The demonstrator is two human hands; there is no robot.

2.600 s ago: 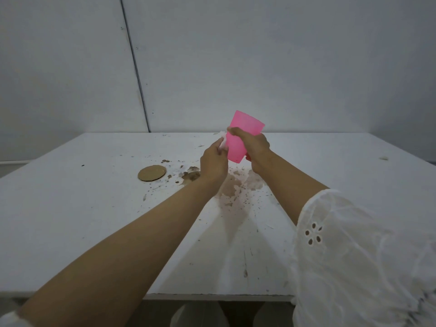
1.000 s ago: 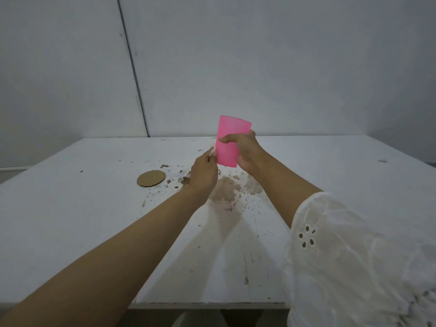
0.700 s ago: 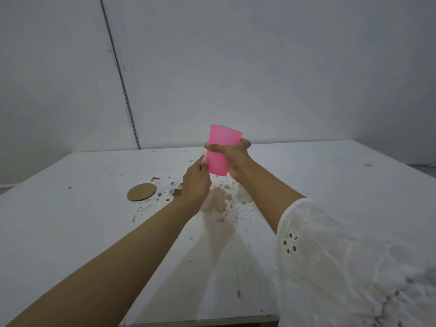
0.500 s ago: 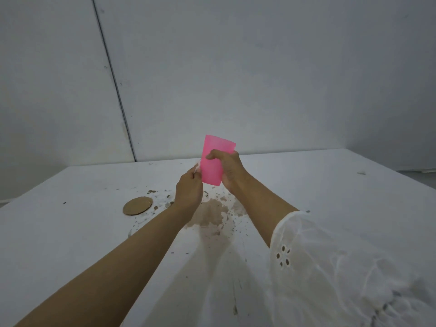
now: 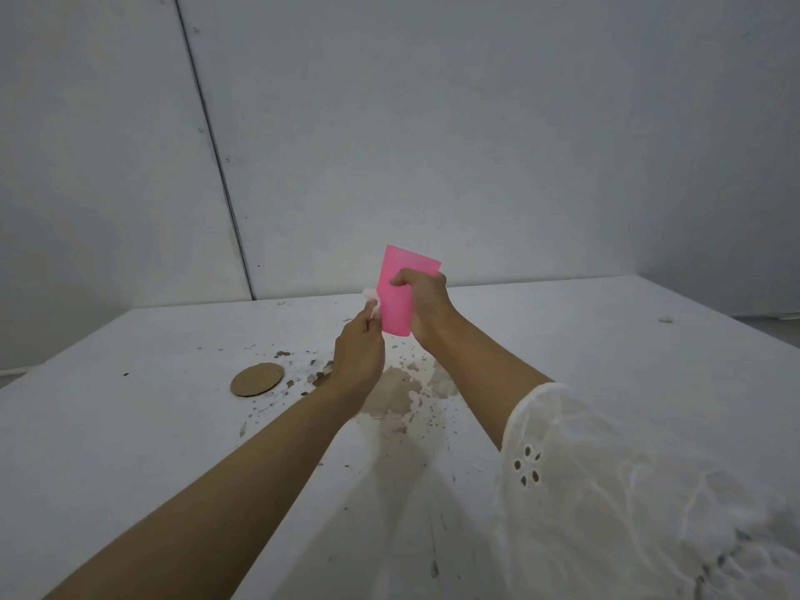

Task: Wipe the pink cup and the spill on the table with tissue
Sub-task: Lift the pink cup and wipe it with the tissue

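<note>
Hands meet in mid-air above the table (image 5: 130, 448), both busy with the pink cup (image 5: 400, 292). That cup is lifted clear of the surface, roughly upright with a slight lean, its wider end uppermost and its narrower end pointing down toward the mess below. The right hand (image 5: 426, 307) is wrapped round the cup's right side, thumb lying across the front wall and the remaining fingers curled behind, so it is clamped firmly on the plastic. The left hand (image 5: 359, 355) comes up from below and to the left, fingers pinched together on a small wad of white tissue (image 5: 372, 298), which is pressed against the cup's left edge — tissue and cup are touching. Directly beneath the two hands lies the spill (image 5: 396, 394), a brownish stain on the white tabletop with dark flecks and crumbs scattered around it, mostly toward the left and toward the near edge. Left of the spill, apart from it, a round brown disc (image 5: 257, 379) lies flat on the table; what it is made of is hard to tell. A loose white sleeve (image 5: 606, 491) with small eyelet cut-outs covers the right upper arm at the lower right, while the left forearm is bare. Far off at the right side of the table sits one small pale scrap (image 5: 666, 319) — too small to identify.
</note>
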